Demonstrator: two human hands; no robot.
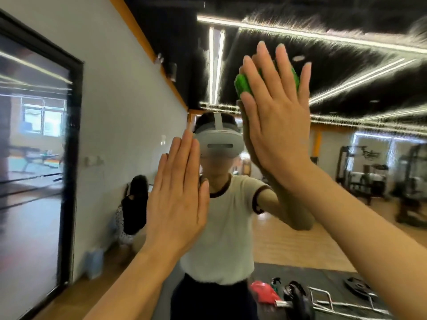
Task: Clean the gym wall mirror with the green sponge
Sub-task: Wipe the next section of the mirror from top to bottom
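The wall mirror (pixel 346 158) fills most of the view and reflects me and the gym behind. My right hand (pixel 275 112) is raised high with straight fingers and presses the green sponge (pixel 242 85) flat against the glass; only the sponge's left and right edges show past the fingers. My left hand (pixel 180 192) lies flat on the mirror lower down and to the left, fingers straight and together, holding nothing.
A white wall (pixel 120 112) with a black-framed glass panel (pixel 34 158) runs along the left. The mirror reflects a person crouching by that wall, weight machines at the right, and a red bag, a spray bottle and barbell plates on a dark floor mat.
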